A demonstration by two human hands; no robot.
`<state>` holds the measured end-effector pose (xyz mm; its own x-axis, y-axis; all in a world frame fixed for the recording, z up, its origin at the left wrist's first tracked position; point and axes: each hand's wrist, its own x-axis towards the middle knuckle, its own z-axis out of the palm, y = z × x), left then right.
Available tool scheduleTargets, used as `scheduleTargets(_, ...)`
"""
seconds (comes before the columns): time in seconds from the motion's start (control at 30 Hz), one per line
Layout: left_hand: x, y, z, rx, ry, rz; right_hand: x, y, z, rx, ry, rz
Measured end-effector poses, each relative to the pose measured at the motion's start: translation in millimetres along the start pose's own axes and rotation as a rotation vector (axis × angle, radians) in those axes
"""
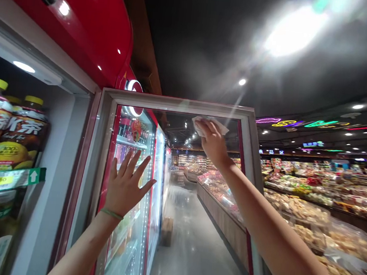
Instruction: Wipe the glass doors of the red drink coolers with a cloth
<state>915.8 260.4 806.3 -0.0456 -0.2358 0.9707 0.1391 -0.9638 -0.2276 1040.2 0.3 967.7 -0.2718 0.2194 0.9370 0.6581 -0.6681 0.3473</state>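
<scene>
A glass fridge door point(180, 104) with a grey frame stands swung out in front of me. My right hand point(210, 137) presses a pale cloth or tissue point(223, 127) flat on the glass near its top right corner. Lower on the left, my left hand point(128, 183) has its fingers spread in front of the pane, palm toward the glass. Whether it touches the glass I cannot tell. A thin green band point(112, 213) circles the left wrist.
To the left is the red fridge point(93, 27), with iced tea bottles point(18, 133) above a green-edged price strip point(8, 180). Through the glass show more lit fridges point(127, 223) and an aisle floor point(182, 242). Food displays point(323, 213) stand at right.
</scene>
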Motion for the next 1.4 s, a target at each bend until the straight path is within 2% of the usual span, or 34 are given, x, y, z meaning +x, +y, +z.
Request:
scheduleTargets(0.1,-0.1,0.0,0.6,0.003,-0.011,-0.002,1.3,9.5,-1.2,-0.003,0.017,0.093)
scheduleTargets(0.23,-0.3,-0.4,1.3,-0.003,-0.03,-0.002,-5.6,21.5,-3.8,-0.013,-0.053,0.017)
scheduleTargets(0.37,-0.2,0.0,0.8,0.005,-0.029,0.018,-25.3,45.6,-13.9,-0.053,0.016,0.221)
scheduleTargets(0.4,0.0,0.2,0.6,0.006,-0.028,0.02,-27.6,50.8,-15.3,-0.047,0.009,0.23)
scheduleTargets(0.5,0.8,1.1,-0.3,0.007,-0.022,0.025,-24.5,61.6,-15.4,-0.003,-0.059,0.121)
scheduleTargets(0.57,1.6,2.0,-1.0,0.009,-0.018,0.028,-20.1,66.6,-14.2,0.019,-0.059,0.105)
scheduleTargets(0.7,2.8,4.2,-2.2,0.019,-0.032,0.021,-24.7,72.7,-12.4,-0.001,0.01,0.259)
scheduleTargets(0.83,3.5,5.5,-2.6,0.016,-0.041,0.013,-33.4,80.0,-12.7,0.023,-0.022,0.229)
scheduleTargets(0.97,3.4,4.9,-2.2,0.007,-0.033,0.017,-34.9,85.8,-15.9,-0.014,0.04,0.372)
scheduleTargets(1.0,3.3,4.8,-2.1,0.004,-0.03,0.018,-35.4,85.1,-16.4,-0.027,0.038,0.371)
scheduleTargets(1.13,2.8,4.9,-2.2,-0.009,-0.027,0.017,-36.2,81.3,-15.4,-0.041,-0.044,0.219)
scheduleTargets(1.3,2.6,5.4,-2.7,-0.037,-0.036,0.008,-39.9,84.0,-13.0,-0.076,0.032,0.393)
scheduleTargets(1.4,2.6,5.0,-2.6,-0.035,-0.043,0.011,-40.7,85.8,-13.3,-0.059,-0.023,0.273)
